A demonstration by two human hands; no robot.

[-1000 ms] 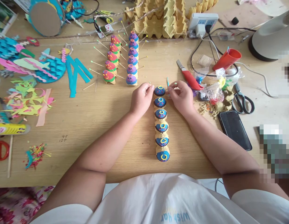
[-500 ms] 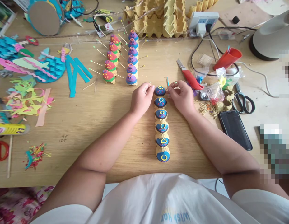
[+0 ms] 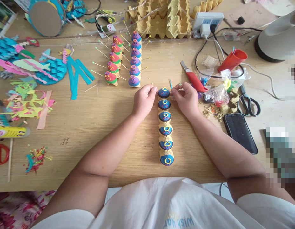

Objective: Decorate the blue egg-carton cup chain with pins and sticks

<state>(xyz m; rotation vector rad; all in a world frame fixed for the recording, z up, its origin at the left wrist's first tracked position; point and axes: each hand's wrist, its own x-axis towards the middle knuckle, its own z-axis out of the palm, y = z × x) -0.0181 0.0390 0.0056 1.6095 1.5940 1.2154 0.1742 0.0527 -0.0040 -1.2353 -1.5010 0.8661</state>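
A strip of egg-carton cups (image 3: 165, 130) lies lengthwise before me, its domes painted blue with dark rims and yellow rings. At its far end, my left hand (image 3: 144, 99) is closed in a pinch beside the last dome, a small pale tip showing above the fingers. Opposite it, my right hand (image 3: 187, 98) pinches close to the same dome, with a pale green tip (image 3: 180, 84) over its fingers. A thin blue piece (image 3: 170, 83) stands out by the right fingertips. The rest of what the fingers hold is hidden.
Beyond my hands stand a red-green strip (image 3: 114, 57) and a purple strip (image 3: 135, 60), with tipped sticks poking out sideways. Rightward lie a red-handled knife (image 3: 195, 79), scissors (image 3: 248, 103), a phone (image 3: 240, 132) and a red cup (image 3: 233, 59). Paper scraps (image 3: 30, 101) cover the left.
Both hands stay almost in place at the far dome. The pale tip at the left hand and the blue piece have shifted slightly left.
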